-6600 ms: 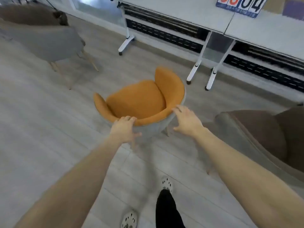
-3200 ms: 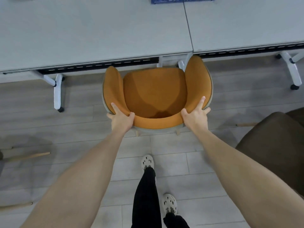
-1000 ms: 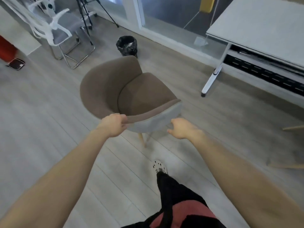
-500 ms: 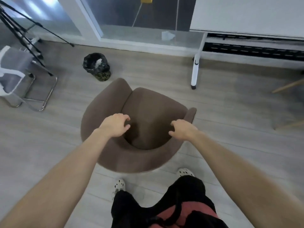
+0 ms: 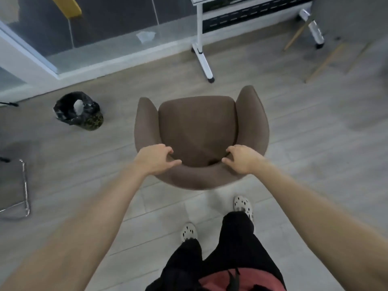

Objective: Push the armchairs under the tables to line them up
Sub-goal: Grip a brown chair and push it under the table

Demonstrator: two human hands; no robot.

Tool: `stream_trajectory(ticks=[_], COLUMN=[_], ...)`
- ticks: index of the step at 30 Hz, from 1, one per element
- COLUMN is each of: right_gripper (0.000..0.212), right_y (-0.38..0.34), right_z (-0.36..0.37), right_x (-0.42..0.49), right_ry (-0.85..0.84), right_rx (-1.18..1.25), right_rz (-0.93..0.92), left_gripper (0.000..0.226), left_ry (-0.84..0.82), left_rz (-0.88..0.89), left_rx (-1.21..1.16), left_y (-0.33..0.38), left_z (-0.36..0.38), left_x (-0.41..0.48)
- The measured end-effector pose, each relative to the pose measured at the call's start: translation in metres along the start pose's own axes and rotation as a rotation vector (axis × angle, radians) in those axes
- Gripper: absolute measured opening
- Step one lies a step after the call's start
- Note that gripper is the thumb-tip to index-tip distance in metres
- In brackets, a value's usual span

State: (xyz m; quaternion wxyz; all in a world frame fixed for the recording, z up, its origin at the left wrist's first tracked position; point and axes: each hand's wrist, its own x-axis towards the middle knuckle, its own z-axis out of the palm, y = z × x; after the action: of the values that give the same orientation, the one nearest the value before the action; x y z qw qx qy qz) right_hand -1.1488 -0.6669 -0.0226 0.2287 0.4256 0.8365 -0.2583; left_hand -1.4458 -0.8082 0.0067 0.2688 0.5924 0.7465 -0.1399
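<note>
**A:** What are the hands doing?

**B:** The left hand (image 5: 156, 159) and the right hand (image 5: 241, 159) are apart, each curled over the top of the backrest of the brown armchair (image 5: 199, 131). Fingers hook over the inner edge, thumbs point inward along the rim. Both are closed on the chair, one at each near corner of the back.

**A:** Which step would you call this?

**B:** I'd say steering a chair toward its place. The seat opening faces away from the person, toward the far side, so it looks roughly lined up for a push.

**A:** And where is the table?

**B:** At the far right, only its white leg (image 5: 202, 49) and a bit of its edge (image 5: 241, 0) show. The chair stands on the floor, short of that leg and not under anything.

**A:** So the next move calls for what?

**B:** Probably a forward push with a drift to the right, so the seat clears the leg's foot and slides beneath the top.

**A:** Anything close by on the left?

**B:** A black bin (image 5: 78, 111), well apart from the chair.
</note>
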Motion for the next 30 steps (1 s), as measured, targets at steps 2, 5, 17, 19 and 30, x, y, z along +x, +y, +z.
stream_trajectory(ticks=[2, 5, 17, 19, 30], right_gripper=[0.061, 0.084, 0.104, 0.093, 0.094], right_y=[-0.007, -0.014, -0.006, -0.001, 0.065], right_z=[0.011, 0.028, 0.086, 0.091, 0.06], right_x=[-0.016, -0.036, -0.021, -0.018, -0.007], right_ry=[0.02, 0.049, 0.284, 0.374, 0.399], right_rx=[0.0, -0.036, -0.308, -0.263, -0.165], right_rz=[0.013, -0.008, -0.124, -0.152, -0.112], left_gripper=[0.097, 0.115, 0.105, 0.085, 0.069], left_ry=[-0.013, 0.001, 0.091, 0.127, 0.144], left_rz=[0.061, 0.202, 0.259, 0.252, 0.335], left_rx=[0.013, 0.095, 0.195, 0.197, 0.252], left_y=[-0.004, -0.012, -0.018, -0.013, 0.035], left_z=[0.003, 0.009, 0.098, 0.102, 0.076], left_x=[-0.01, -0.021, 0.006, 0.015, 0.072])
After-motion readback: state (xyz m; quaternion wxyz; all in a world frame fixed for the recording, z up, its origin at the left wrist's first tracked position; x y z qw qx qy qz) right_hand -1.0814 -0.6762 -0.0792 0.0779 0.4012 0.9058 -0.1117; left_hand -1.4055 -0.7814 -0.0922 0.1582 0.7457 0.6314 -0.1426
